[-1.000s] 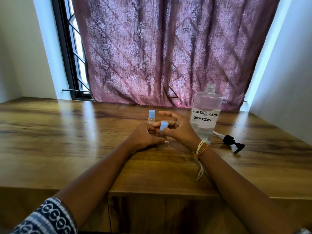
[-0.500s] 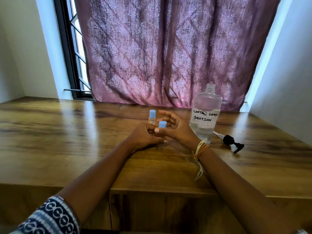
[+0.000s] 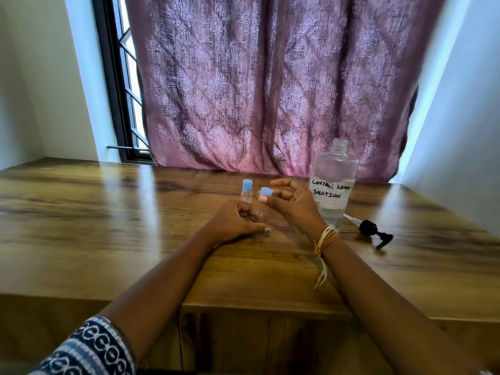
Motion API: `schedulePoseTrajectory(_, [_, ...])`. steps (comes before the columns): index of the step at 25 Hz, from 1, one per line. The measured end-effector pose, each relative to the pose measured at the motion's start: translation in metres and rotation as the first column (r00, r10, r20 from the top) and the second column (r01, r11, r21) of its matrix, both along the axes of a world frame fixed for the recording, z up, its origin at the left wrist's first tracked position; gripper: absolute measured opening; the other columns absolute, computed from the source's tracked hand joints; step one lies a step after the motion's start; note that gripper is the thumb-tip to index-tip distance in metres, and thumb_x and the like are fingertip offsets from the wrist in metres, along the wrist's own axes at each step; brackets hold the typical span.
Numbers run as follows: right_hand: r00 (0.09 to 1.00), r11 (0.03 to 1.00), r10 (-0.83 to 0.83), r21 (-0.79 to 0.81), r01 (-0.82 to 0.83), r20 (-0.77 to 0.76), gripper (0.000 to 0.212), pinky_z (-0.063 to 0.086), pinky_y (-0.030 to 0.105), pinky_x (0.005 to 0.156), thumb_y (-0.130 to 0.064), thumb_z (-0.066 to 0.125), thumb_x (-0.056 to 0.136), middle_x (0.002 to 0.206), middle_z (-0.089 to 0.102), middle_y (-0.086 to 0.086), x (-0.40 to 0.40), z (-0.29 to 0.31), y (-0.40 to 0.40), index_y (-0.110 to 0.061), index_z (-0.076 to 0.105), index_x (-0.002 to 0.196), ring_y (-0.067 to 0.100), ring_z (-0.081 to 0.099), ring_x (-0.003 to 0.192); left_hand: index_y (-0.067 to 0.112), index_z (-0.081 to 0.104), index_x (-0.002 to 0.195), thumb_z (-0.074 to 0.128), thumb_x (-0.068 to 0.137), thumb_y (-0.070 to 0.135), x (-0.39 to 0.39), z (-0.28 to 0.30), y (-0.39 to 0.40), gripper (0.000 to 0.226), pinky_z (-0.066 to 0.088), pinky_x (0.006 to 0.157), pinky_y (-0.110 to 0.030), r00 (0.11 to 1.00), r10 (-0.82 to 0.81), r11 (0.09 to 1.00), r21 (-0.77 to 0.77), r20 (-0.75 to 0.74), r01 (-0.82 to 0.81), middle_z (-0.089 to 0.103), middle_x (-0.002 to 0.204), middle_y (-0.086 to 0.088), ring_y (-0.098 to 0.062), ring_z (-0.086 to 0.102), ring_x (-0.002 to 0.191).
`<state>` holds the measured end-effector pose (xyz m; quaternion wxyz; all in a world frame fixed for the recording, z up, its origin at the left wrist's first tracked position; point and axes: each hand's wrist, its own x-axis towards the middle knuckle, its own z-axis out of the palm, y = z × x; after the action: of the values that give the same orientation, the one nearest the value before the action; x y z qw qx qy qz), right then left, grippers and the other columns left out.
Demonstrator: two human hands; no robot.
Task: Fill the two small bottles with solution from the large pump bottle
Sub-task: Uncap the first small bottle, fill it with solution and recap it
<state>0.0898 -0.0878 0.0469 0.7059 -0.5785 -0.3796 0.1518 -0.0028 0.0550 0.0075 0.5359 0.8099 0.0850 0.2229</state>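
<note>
My left hand [image 3: 238,221] is wrapped around the near small clear bottle [image 3: 262,216], which stands on the table and is mostly hidden by the fingers. My right hand [image 3: 290,203] pinches that bottle's light blue cap [image 3: 265,192], which looks tilted and slightly lifted. A second small bottle [image 3: 246,192] with a blue cap stands just behind my left hand. The large clear bottle [image 3: 334,185], labelled "contact lens solution", stands uncapped to the right, about a third full. Its black pump head [image 3: 372,230] lies on the table beside it.
The wooden table [image 3: 108,226] runs wide to the left and right, with its front edge near me. A purple curtain [image 3: 270,85] hangs right behind the bottles. A barred window [image 3: 127,104] and white walls flank it.
My right hand has turned on the blue cap, and the cap now sits tilted and a little higher on the bottle. My left hand has kept its grip in place.
</note>
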Motion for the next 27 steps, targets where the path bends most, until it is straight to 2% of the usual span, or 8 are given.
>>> schedulePoseTrajectory(3, [0.992,0.991,-0.123,-0.04,0.124,0.017,0.028,0.057,0.033,0.082,0.0,0.077,0.075,0.1,0.071,0.018,0.007,-0.001,0.008,-0.008,0.059,0.096,0.026,0.069,0.092,-0.007,0.069,0.094,0.089,0.063,0.013,0.0,0.0,0.001,0.042,0.054,0.089,-0.049,1.0,-0.007,1.0,-0.002,-0.014,0.007,0.074,0.098,-0.022,-0.023,0.067,0.084])
schedulePoseTrajectory(6, [0.901,0.916,-0.215,-0.241,0.32,0.378,0.023,0.051,0.017,0.075,-0.002,0.072,0.079,0.101,0.07,0.009,0.014,-0.003,0.02,-0.007,0.067,0.101,0.014,0.064,0.089,-0.005,0.069,0.093,0.091,0.057,0.023,-0.001,0.0,0.002,0.05,0.052,0.09,-0.053,0.999,-0.033,0.999,0.023,-0.02,0.033,0.074,0.097,-0.023,-0.025,0.067,0.084])
schedulePoseTrajectory(9, [0.807,0.786,-0.087,-0.458,0.415,0.584,0.018,0.045,0.024,0.074,-0.002,0.061,0.082,0.099,0.069,0.009,0.021,-0.003,0.03,-0.006,0.071,0.097,0.018,0.061,0.089,-0.004,0.068,0.095,0.091,0.057,0.024,-0.002,0.002,0.003,0.052,0.053,0.091,-0.056,0.998,-0.033,0.999,0.039,-0.044,0.035,0.074,0.097,-0.022,-0.031,0.071,0.087])
schedulePoseTrajectory(12, [0.785,0.635,0.007,-0.609,0.475,0.619,0.011,0.054,0.035,0.081,-0.007,0.064,0.08,0.099,0.069,0.011,0.022,-0.003,0.036,-0.01,0.067,0.09,0.026,0.063,0.091,-0.001,0.069,0.098,0.09,0.054,0.031,-0.004,0.004,0.002,0.059,0.053,0.091,-0.055,0.997,-0.039,0.997,0.057,-0.073,0.043,0.075,0.098,-0.018,-0.037,0.069,0.096])
schedulePoseTrajectory(16, [0.799,0.622,-0.092,-0.592,0.512,0.595,0.032,0.056,0.042,0.085,-0.011,0.066,0.078,0.106,0.068,0.016,0.02,-0.005,0.033,-0.005,0.061,0.109,0.03,0.064,0.093,-0.001,0.069,0.099,0.09,0.054,0.031,-0.005,0.005,0.001,0.059,0.053,0.092,-0.055,0.997,-0.038,0.998,0.047,-0.063,0.041,0.075,0.099,-0.017,-0.037,0.069,0.099])
schedulePoseTrajectory(20, [0.793,0.618,-0.114,-0.582,0.528,0.598,0.029,0.046,0.032,0.087,-0.005,0.055,0.089,0.111,0.062,0.016,-0.007,-0.001,0.003,0.0,0.057,0.117,0.03,0.059,0.103,0.0,0.07,0.098,0.089,0.062,0.019,-0.007,0.007,-0.002,0.044,0.055,0.092,-0.049,0.998,-0.023,0.999,0.047,-0.051,0.025,0.076,0.098,-0.015,-0.034,0.07,0.098])
schedulePoseTrajectory(23, [0.753,0.699,-0.291,-0.406,0.588,0.59,0.02,0.047,0.029,0.083,-0.008,0.055,0.087,0.101,0.065,0.009,-0.021,0.0,-0.025,-0.007,0.063,0.106,0.024,0.061,0.097,0.0,0.071,0.099,0.085,0.067,0.014,-0.009,0.008,-0.005,0.037,0.058,0.086,-0.037,0.999,-0.016,0.998,0.056,-0.043,0.019,0.076,0.096,-0.013,-0.026,0.072,0.092])
schedulePoseTrajectory(27, [0.471,0.663,-0.665,0.167,0.73,0.58,0.014,0.048,0.026,0.072,-0.011,0.068,0.076,0.09,0.06,0.007,-0.007,0.019,-0.051,-0.009,0.063,0.09,0.014,0.053,0.078,0.003,0.072,0.092,0.084,0.069,0.009,-0.01,0.009,-0.009,0.026,0.054,0.066,-0.014,1.0,-0.028,0.997,0.069,-0.009,0.029,0.074,0.083,-0.002,0.0,0.068,0.07])
